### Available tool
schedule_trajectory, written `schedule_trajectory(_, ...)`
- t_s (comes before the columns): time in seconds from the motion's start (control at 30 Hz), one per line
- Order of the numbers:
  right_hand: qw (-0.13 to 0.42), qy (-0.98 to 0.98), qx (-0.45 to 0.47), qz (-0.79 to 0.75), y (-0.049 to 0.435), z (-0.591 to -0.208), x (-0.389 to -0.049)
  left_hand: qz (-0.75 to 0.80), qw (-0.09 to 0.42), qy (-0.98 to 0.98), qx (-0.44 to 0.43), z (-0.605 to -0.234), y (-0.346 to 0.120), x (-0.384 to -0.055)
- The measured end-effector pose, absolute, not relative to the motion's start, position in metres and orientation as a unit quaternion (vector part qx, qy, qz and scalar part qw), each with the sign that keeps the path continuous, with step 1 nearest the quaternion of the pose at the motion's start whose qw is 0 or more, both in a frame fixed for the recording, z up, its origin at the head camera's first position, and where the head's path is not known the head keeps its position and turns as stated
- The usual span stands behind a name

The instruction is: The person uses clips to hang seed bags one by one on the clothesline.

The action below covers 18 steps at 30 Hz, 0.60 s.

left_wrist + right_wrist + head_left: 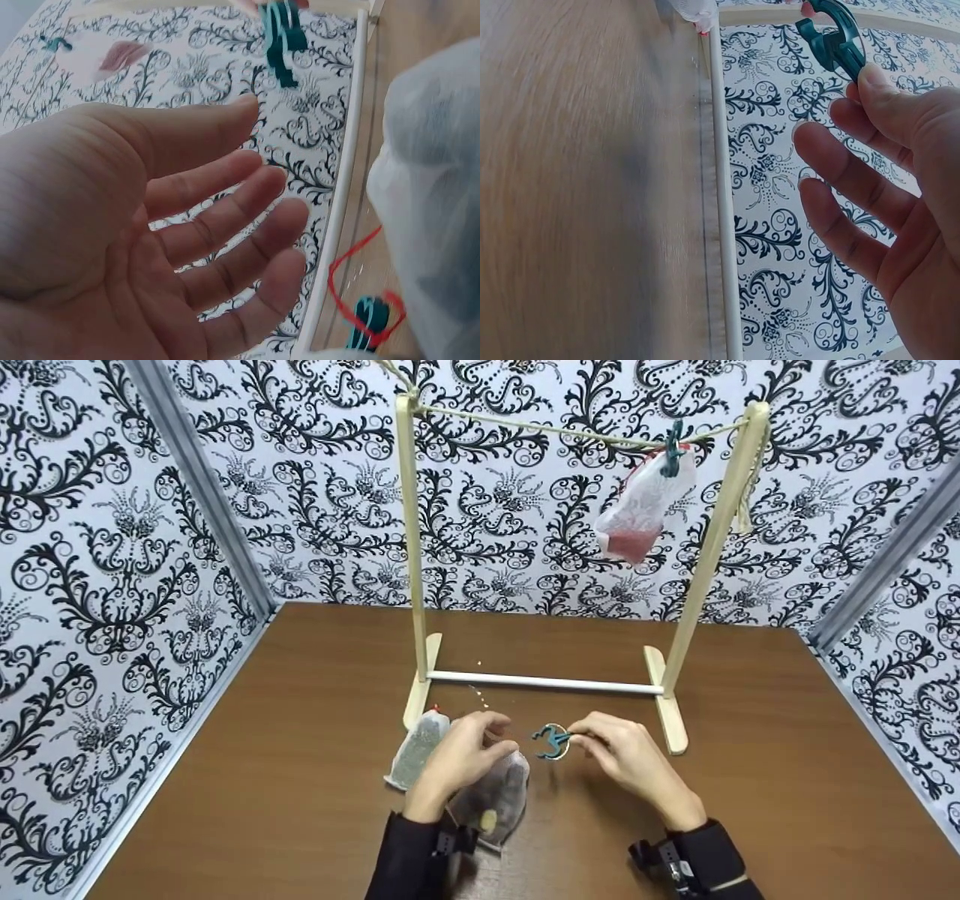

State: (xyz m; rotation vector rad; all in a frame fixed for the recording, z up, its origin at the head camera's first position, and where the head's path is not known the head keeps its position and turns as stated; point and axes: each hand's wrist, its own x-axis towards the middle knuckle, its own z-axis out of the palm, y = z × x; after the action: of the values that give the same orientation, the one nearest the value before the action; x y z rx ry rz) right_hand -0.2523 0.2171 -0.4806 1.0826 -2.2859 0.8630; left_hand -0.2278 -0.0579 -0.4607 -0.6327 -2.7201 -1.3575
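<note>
The rack [712,553] stands on the brown table [300,697], a white bag [649,502] hanging from its line [540,426]. The dark bag [508,791] lies on the table partly under the left hand [466,754], with the green bag [418,750] just to its left. The left hand holds nothing, its fingers loosely bent and the thumb apart from them. The right hand [626,750] pinches the teal clip [553,741] between thumb and index finger, other fingers loose; the clip's prongs point toward the left hand, not touching it.
</note>
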Motion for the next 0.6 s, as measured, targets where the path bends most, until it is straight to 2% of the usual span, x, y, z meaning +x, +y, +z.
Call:
schedule_trajectory(0.27, 0.229, -0.835, 0.388, 0.316, 0.217, -0.482, -0.252, -0.424, -0.020, -0.890, -0.167, -0.465, -0.073, -0.226)
schedule_trajectory(0.6, 0.224, -0.847, 0.376, 0.303, 0.218, -0.483, -0.252, -0.378, -0.067, -0.909, -0.164, -0.470, -0.078, -0.225)
